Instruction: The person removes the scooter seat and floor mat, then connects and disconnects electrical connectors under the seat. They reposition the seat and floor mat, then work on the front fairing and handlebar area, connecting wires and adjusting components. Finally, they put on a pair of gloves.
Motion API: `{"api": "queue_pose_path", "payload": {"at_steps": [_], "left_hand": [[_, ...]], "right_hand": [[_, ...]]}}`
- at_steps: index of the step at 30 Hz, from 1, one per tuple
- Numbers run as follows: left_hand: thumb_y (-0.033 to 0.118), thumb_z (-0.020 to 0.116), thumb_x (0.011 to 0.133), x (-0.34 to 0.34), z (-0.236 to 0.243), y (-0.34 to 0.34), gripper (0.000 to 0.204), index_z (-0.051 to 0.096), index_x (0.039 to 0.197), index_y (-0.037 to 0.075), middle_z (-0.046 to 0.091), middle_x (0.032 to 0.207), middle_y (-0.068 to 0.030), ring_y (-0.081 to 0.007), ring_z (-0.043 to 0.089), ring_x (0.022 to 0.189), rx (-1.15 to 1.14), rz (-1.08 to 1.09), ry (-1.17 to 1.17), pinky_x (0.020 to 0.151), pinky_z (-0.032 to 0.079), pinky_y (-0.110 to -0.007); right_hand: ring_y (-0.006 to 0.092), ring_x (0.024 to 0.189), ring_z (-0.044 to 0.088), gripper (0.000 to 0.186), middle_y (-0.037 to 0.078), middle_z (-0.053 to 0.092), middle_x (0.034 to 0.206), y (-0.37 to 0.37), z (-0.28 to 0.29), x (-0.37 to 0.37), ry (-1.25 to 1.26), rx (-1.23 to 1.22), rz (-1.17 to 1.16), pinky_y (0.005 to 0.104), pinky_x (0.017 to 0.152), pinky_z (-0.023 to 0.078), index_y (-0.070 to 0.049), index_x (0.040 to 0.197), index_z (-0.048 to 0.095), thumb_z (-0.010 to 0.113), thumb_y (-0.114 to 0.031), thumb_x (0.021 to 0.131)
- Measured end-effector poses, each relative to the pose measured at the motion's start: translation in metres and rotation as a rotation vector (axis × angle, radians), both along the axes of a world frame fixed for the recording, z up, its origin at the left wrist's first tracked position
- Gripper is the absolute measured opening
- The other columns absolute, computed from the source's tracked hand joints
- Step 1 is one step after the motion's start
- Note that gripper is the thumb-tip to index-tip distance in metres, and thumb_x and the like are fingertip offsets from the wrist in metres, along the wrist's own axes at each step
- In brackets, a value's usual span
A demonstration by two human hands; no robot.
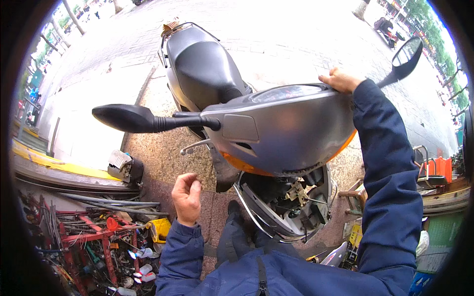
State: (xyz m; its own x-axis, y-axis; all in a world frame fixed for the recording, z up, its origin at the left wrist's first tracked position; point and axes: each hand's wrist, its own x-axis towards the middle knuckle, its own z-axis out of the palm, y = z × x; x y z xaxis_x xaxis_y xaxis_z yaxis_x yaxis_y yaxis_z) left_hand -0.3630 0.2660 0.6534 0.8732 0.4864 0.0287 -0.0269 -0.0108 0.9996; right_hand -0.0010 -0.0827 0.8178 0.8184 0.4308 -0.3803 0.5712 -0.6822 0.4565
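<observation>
A grey motor scooter stands before me, its front toward me and its black seat beyond. My right hand grips the far right edge of its handlebar cover, beside the instrument panel; the fingertips are partly hidden behind the cover. Closer to me, my left hand hovers left of the scooter's front, below a brake lever. Its fingers are loosely curled, the thumb stands apart, and I see nothing in it. Under the handlebar cover, the front body lies opened, showing brackets and wiring.
Black mirrors stick out left and right. At lower left stands a red metal rack crammed with tools, cables and bottles, with a yellow container beside it. A red-orange object and a wooden stool are at right.
</observation>
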Motion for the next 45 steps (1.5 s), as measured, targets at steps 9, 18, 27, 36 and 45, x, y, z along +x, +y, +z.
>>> {"api": "queue_pose_path", "payload": {"at_steps": [9,18,27,36,45], "left_hand": [[0.0,0.057,0.089,0.103,0.034,0.065,0.019,0.059,0.108,-0.002,0.062,0.092,-0.0049,-0.0094,0.057,0.081,0.136,0.003,-0.252,0.076,0.047,-0.023],[0.006,0.065,0.083,0.208,0.057,0.076,0.021,0.064,0.102,-0.004,0.066,0.088,-0.0149,-0.0234,0.067,0.079,0.523,-0.233,-0.206,0.074,0.053,-0.032],[0.015,0.06,0.089,0.241,0.048,0.068,0.02,0.067,0.097,-0.002,0.067,0.082,-0.0137,-0.022,0.064,0.073,0.364,-0.685,-0.057,0.068,0.05,-0.031],[0.016,0.06,0.088,0.241,0.047,0.069,0.019,0.069,0.092,0.0,0.067,0.082,-0.0143,-0.0258,0.066,0.075,0.426,-0.673,-0.109,0.068,0.05,-0.032],[0.012,0.055,0.092,0.247,0.048,0.07,0.023,0.068,0.108,0.001,0.066,0.091,-0.0133,-0.0219,0.064,0.082,0.353,-0.817,-0.078,0.075,0.049,-0.03]], "right_hand": [[0.0354,0.116,0.058,0.052,0.021,0.063,0.122,0.014,0.015,-0.017,-0.059,0.463,-0.536,0.0383,0.099,0.045,-0.003,0.12,0.064,0.055,-0.045,0.092],[0.0353,0.094,0.067,0.039,0.02,0.071,0.097,-0.001,0.014,0.011,-0.146,0.363,-0.682,0.0402,0.086,0.053,-0.002,0.097,0.073,0.066,-0.037,0.081],[0.0366,0.102,0.065,0.033,0.022,0.068,0.107,0.003,0.011,0.024,-0.195,0.277,-0.779,0.041,0.091,0.051,-0.002,0.102,0.072,0.059,-0.017,0.076],[0.0352,0.09,0.068,0.031,0.021,0.07,0.092,0.006,0.015,0.009,-0.086,0.412,-0.671,0.0397,0.085,0.052,-0.003,0.088,0.074,0.061,-0.029,0.079],[0.037,0.092,0.067,0.033,0.024,0.069,0.093,0.004,0.005,0.011,-0.153,0.434,-0.618,0.0409,0.088,0.052,-0.002,0.092,0.074,0.058,-0.027,0.077]]}}
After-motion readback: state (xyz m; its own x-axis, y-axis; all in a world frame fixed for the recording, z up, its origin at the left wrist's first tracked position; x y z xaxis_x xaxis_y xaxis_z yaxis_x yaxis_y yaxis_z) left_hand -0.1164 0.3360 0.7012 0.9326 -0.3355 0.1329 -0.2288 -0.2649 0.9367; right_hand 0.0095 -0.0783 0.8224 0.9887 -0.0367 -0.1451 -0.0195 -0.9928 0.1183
